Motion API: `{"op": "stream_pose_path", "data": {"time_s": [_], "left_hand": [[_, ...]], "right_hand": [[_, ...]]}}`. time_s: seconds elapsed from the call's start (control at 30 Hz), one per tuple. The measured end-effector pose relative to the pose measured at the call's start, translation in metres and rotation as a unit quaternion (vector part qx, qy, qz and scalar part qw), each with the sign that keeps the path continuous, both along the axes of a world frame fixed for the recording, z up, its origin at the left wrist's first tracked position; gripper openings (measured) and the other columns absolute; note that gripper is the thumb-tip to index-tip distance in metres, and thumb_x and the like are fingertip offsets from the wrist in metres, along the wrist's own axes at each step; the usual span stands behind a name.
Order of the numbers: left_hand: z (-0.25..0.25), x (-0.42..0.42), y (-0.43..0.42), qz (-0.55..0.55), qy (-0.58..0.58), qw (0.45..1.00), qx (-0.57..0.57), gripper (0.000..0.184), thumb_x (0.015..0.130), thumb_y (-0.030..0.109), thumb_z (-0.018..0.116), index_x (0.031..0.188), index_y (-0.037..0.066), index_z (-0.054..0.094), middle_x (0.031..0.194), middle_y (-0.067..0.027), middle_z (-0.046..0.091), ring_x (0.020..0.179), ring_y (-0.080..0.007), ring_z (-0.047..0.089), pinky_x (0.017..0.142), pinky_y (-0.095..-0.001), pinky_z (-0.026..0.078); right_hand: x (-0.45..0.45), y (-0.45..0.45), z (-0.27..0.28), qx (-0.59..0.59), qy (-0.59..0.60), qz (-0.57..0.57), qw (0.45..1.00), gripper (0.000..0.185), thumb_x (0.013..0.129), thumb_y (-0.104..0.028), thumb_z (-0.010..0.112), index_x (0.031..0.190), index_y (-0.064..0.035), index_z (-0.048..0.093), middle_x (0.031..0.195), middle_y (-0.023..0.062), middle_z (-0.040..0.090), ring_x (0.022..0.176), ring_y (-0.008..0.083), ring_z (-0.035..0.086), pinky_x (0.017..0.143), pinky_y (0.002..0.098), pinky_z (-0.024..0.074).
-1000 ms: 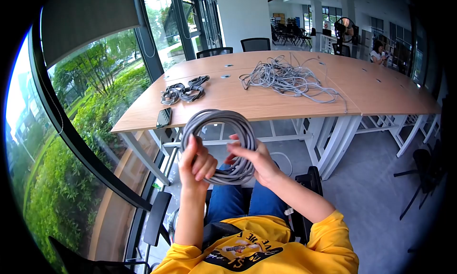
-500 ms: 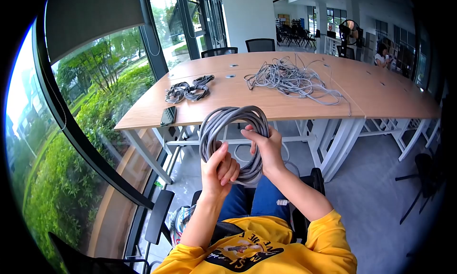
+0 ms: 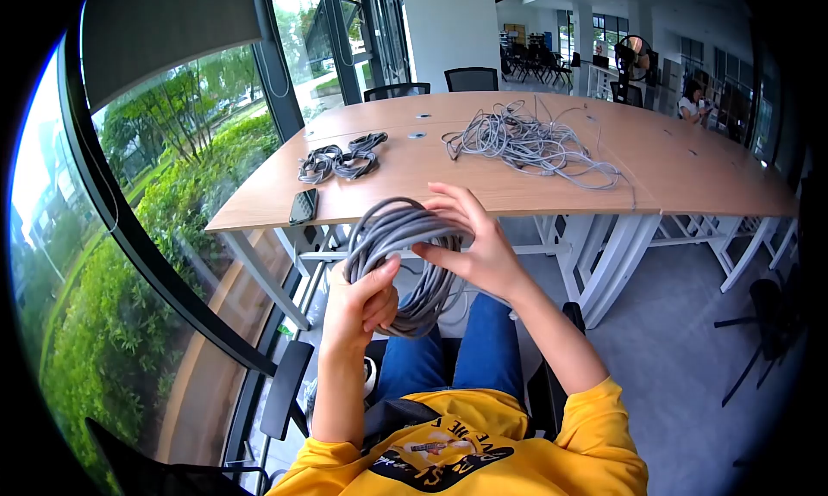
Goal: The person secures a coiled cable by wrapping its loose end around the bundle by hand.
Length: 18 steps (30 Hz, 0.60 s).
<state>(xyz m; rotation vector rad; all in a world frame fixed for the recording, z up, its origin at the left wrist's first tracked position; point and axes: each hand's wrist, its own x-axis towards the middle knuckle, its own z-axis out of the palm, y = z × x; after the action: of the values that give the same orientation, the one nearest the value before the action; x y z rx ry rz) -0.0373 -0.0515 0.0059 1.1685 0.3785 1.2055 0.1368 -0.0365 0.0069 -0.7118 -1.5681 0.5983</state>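
A thick coil of grey cable (image 3: 423, 298) hangs in front of me above my lap, its loops bundled in a ring. My left hand (image 3: 364, 304) is wrapped round the coil's left side, thumb on top. On the upper right side of the ring, my right hand (image 3: 466, 241) grips the loops between its thumb and its raised fingers. A loose length of cable trails from the right of the coil, near my right wrist.
On the wooden table (image 3: 405, 190) lie a tangled heap of grey cable (image 3: 526, 142), smaller coiled cables (image 3: 345, 160) and a phone (image 3: 304, 206). Chairs (image 3: 472, 80) stand behind it. A fan (image 3: 634, 58) and another person (image 3: 693, 103) are at the back right. A chair armrest (image 3: 287, 388) is at my left.
The coil has moved a little left and tilted over. My left hand has moved left with it, and my right hand has risen to its upper right side, fingers now stretched over the loops.
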Motion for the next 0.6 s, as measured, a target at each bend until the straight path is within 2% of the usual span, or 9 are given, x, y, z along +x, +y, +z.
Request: {"op": "stream_pose_path", "data": {"time_s": [0.03, 0.1, 0.17, 0.2, 0.23, 0.3, 0.33, 0.57, 0.6], "left_hand": [[0.0, 0.0, 0.002, -0.011, 0.031, 0.999, -0.002, 0.021, 0.078, 0.015, 0.059, 0.065, 0.002, 0.049, 0.036, 0.0026, 0.032, 0.026, -0.0057, 0.027, 0.029, -0.0216, 0.023], [0.001, 0.001, -0.001, -0.045, 0.086, 0.995, -0.017, 0.018, 0.076, 0.008, 0.06, 0.064, 0.002, 0.048, 0.036, 0.0017, 0.034, 0.026, -0.0059, 0.027, 0.029, -0.0212, 0.022], [0.004, 0.002, -0.005, -0.095, 0.074, 0.992, -0.028, 0.02, 0.076, 0.006, 0.059, 0.062, 0.003, 0.046, 0.036, 0.002, 0.033, 0.025, -0.0059, 0.027, 0.028, -0.0215, 0.023], [0.002, 0.002, -0.004, -0.096, 0.074, 0.992, -0.028, 0.02, 0.076, 0.006, 0.059, 0.062, 0.003, 0.046, 0.036, 0.002, 0.033, 0.025, -0.0059, 0.027, 0.028, -0.0215, 0.023], [0.001, 0.002, -0.003, -0.137, 0.047, 0.989, -0.042, 0.02, 0.076, 0.006, 0.059, 0.061, 0.003, 0.045, 0.036, 0.0023, 0.032, 0.025, -0.0058, 0.026, 0.028, -0.0215, 0.023], [0.0, 0.002, -0.002, -0.177, 0.021, 0.982, -0.057, 0.021, 0.077, 0.006, 0.058, 0.061, 0.003, 0.044, 0.036, 0.0025, 0.031, 0.025, -0.0057, 0.026, 0.028, -0.0215, 0.023], [0.0, 0.001, -0.002, -0.179, 0.022, 0.982, -0.059, 0.021, 0.077, 0.006, 0.058, 0.061, 0.003, 0.044, 0.036, 0.0027, 0.031, 0.025, -0.0056, 0.026, 0.028, -0.0215, 0.023], [-0.003, 0.001, -0.003, -0.199, 0.02, 0.979, -0.048, 0.019, 0.079, 0.01, 0.056, 0.067, 0.001, 0.045, 0.037, 0.0029, 0.031, 0.026, -0.0048, 0.026, 0.029, -0.0213, 0.024], [-0.005, 0.0, 0.0, -0.198, 0.02, 0.979, -0.048, 0.019, 0.079, 0.01, 0.056, 0.067, 0.001, 0.045, 0.037, 0.0029, 0.031, 0.026, -0.0048, 0.026, 0.029, -0.0213, 0.024]], "right_hand": [[0.001, 0.0, 0.005, 0.066, -0.037, -0.01, 0.997, 0.06, 0.065, -0.013, 0.072, 0.115, -0.0008, 0.04, 0.101, 0.0128, 0.057, 0.09, 0.0159, 0.056, 0.08, 0.0263, 0.0436], [0.006, 0.001, 0.009, 0.09, -0.05, -0.016, 0.995, 0.056, 0.063, -0.01, 0.072, 0.112, -0.0009, 0.045, 0.095, 0.0116, 0.059, 0.088, 0.0131, 0.056, 0.077, 0.0248, 0.0437], [0.011, 0.001, 0.007, -0.041, -0.108, 0.069, 0.991, 0.041, 0.063, -0.008, 0.07, 0.1, 0.0007, 0.054, 0.084, 0.0089, 0.062, 0.081, 0.0118, 0.058, 0.074, 0.0241, 0.0443], [0.008, -0.006, 0.009, -0.041, -0.086, 0.033, 0.995, 0.023, 0.063, -0.005, 0.068, 0.082, 0.002, 0.057, 0.07, 0.0076, 0.06, 0.068, 0.0099, 0.057, 0.065, 0.0242, 0.0445], [0.008, -0.009, 0.007, -0.041, -0.087, 0.032, 0.995, 0.023, 0.063, -0.005, 0.068, 0.082, 0.002, 0.057, 0.07, 0.0076, 0.06, 0.068, 0.0099, 0.057, 0.065, 0.0242, 0.0445], [0.007, -0.014, 0.003, -0.016, -0.13, -0.028, 0.991, 0.016, 0.067, -0.001, 0.065, 0.077, 0.0015, 0.054, 0.068, -0.0005, 0.053, 0.064, 0.0031, 0.044, 0.057, 0.0195, 0.0392], [0.004, -0.013, 0.001, -0.007, -0.111, -0.022, 0.994, 0.015, 0.067, -0.001, 0.064, 0.072, 0.0004, 0.05, 0.064, -0.002, 0.048, 0.06, 0.0031, 0.039, 0.053, 0.0194, 0.0354], [0.011, -0.01, -0.002, 0.011, -0.124, 0.001, 0.992, 0.014, 0.067, -0.001, 0.064, 0.074, 0.0005, 0.052, 0.065, -0.002, 0.049, 0.062, 0.003, 0.04, 0.055, 0.0188, 0.0353], [0.012, -0.01, -0.001, -0.021, -0.101, 0.054, 0.993, 0.014, 0.068, -0.001, 0.064, 0.077, 0.0005, 0.053, 0.068, -0.0013, 0.051, 0.065, 0.0033, 0.043, 0.058, 0.0188, 0.0365]]}}
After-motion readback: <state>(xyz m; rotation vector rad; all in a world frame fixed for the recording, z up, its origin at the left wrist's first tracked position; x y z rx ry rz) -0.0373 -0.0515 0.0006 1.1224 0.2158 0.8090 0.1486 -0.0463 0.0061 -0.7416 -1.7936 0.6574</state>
